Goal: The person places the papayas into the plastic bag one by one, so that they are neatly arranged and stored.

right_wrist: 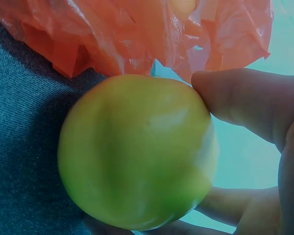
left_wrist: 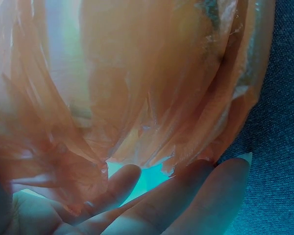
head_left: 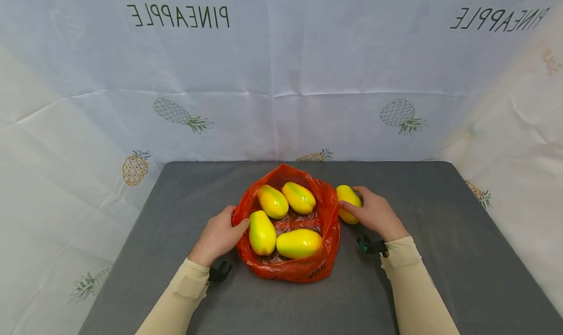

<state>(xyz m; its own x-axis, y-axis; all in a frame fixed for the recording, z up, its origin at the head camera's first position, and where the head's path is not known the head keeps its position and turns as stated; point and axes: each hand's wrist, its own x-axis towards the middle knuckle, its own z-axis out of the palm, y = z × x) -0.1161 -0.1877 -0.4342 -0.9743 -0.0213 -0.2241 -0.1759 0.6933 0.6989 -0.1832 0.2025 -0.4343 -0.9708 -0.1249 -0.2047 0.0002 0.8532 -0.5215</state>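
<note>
A red plastic bag [head_left: 303,271] stands with its mouth wide in the middle of the table, its rim folded outward. Inside it lie several glossy yellow-green papayas [head_left: 299,243]. My left hand [head_left: 220,237] pinches the bag's left rim, thumb inside and fingers outside; in the left wrist view the thin film [left_wrist: 132,88] bunches above the fingers. Just right of the bag, my right hand [head_left: 374,213] grips another papaya [head_left: 348,204] between thumb and fingers. Seen end-on in the right wrist view, this papaya [right_wrist: 137,152] sits close beside the bag's wall [right_wrist: 122,34].
The dark grey table [head_left: 189,193] extends around the bag on all sides. Behind it and at both sides hangs a pale cloth [head_left: 272,66] with pineapple prints. Black straps with small devices [head_left: 371,245] sit at both wrists.
</note>
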